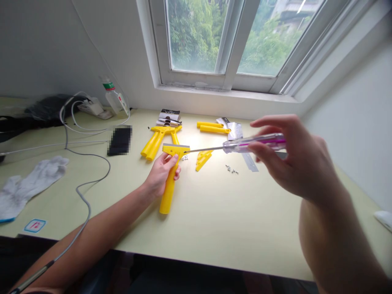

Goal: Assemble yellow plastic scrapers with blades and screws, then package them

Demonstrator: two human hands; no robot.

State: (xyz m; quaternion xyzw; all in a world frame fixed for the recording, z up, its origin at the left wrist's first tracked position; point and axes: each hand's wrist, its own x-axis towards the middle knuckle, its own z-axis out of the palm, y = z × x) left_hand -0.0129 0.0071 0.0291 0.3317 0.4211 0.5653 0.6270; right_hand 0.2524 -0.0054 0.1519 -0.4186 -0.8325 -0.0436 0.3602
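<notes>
A person's left hand [162, 174] grips a yellow scraper [170, 192] around its handle at the near edge of a pale green counter [214, 241], the grip closed with the head pointing toward 12 o'clock. The right hand [294, 163], at 3 o'clock from the scraper, holds a clear-handled screwdriver [254, 143] with magenta inside, its grip firm between thumb and fingers. The screwdriver's steel shaft [205, 149] runs level toward 9 o'clock, its tip touching the scraper's head [176, 150].

Just beyond, a small cluster of nuts [185, 157] lies beside the head at 1 o'clock. A yellow plastic piece [202, 160] and a few screws [232, 168] sit farther toward 3 o'clock. Toward 12 o'clock lie a second yellow scraper [156, 142], two yellow handle parts [212, 128] and printed packets [229, 130].

At 9 o'clock, a white glove [27, 185] rests near a looping gray cable [88, 196]. A pixelated dark object [120, 140] lies at 10 o'clock, with a plastic bottle [112, 96] behind it. A window [232, 41] showing green trees rises beyond the counter.
</notes>
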